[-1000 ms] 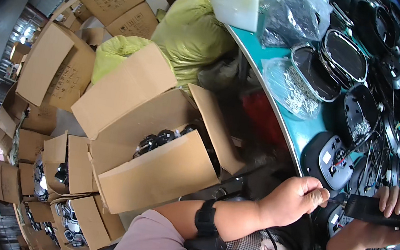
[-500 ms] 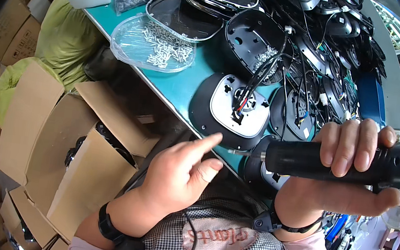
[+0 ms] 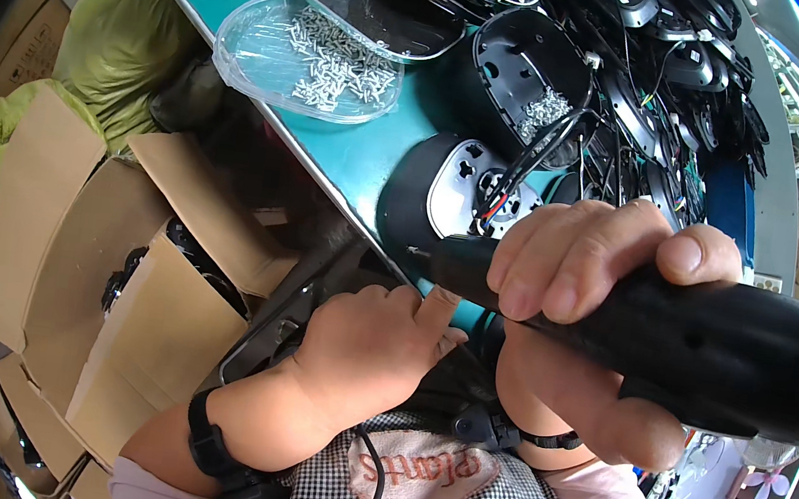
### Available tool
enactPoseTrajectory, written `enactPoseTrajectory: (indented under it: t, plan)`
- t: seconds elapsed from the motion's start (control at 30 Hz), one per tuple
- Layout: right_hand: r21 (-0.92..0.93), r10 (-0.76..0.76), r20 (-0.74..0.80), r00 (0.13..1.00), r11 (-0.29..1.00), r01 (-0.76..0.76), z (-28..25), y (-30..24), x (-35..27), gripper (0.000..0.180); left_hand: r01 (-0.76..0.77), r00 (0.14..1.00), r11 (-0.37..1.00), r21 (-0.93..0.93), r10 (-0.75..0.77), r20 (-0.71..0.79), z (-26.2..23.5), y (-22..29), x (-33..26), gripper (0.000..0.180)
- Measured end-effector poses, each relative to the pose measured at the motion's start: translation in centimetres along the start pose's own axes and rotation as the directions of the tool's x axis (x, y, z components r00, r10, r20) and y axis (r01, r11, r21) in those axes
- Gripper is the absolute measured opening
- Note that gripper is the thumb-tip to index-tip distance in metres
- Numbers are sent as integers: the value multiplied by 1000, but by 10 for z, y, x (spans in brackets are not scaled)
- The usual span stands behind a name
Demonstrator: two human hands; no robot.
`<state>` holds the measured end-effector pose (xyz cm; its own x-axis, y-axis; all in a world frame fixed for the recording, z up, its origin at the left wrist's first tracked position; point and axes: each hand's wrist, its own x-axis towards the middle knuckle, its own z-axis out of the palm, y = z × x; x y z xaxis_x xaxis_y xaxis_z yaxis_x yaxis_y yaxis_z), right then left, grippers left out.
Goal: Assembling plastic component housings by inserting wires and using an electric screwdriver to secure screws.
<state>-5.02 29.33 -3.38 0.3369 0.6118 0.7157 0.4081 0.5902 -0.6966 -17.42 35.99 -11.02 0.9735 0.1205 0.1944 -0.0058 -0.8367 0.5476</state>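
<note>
right hand [image 3: 604,307] is gripping a matte black cylindrical power screwdriver [image 3: 671,331]; left hand [image 3: 377,343] is loosely curled, forefinger touching its tip.

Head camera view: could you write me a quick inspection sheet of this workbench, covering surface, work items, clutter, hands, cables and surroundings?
Surface: teal bench, crowded toward the far side.
Job's things: black power screwdriver; black housing with white insert just beyond its tip.
Clutter: clear tray of screws; black shells, one holding screws.
Grippers: right hand grips the screwdriver; left hand sits at the bench edge, fingertip below the tool's front end.
Cables: coloured wires rising from the housing.
Surroundings: open cardboard boxes; green bags.
</note>
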Motion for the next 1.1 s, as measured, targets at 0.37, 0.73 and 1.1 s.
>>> enactPoseTrajectory:
  t: [0.37,0.73,1.1]
  plan:
    - [-68,260,68,963,964,-255,5,0,5,75,33,998,979,-203,-45,-52,17,-9,-4,25]
    - [-10,147,-14,989,989,-147,6,16,0,76,-67,997,991,-115,70,20,6,-11,0,27]
    - [85,76,-240,968,995,-57,14,22,-2,76,-8,998,981,-194,-4,-65,-1,-8,3,38]
